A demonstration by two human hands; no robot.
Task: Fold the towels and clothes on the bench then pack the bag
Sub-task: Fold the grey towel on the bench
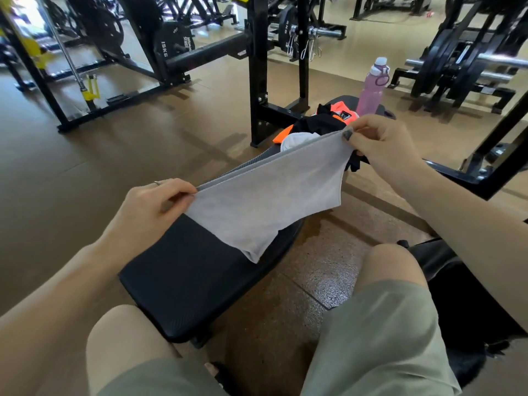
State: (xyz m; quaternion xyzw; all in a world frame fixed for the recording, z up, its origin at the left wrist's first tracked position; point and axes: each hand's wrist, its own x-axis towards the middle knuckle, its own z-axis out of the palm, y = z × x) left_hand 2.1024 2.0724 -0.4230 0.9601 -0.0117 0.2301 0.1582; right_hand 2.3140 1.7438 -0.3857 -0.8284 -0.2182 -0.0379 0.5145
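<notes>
A single wide-angle view sits at the person's head, tilted forward and down. It looks close over the knees and forearms onto the near end of the padded surface [183, 270], which runs away toward the upper right. Gym racks and floor [71, 172] fill the far background, bent by the lens.

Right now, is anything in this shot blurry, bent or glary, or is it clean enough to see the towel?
Head view: the grey towel, pinched by the left hand and right hand, is sharp; wide-angle distortion bows the rack posts and edges; window glare washes out the top-left corner; the floor near the black bench shows glossy reflections.
</notes>
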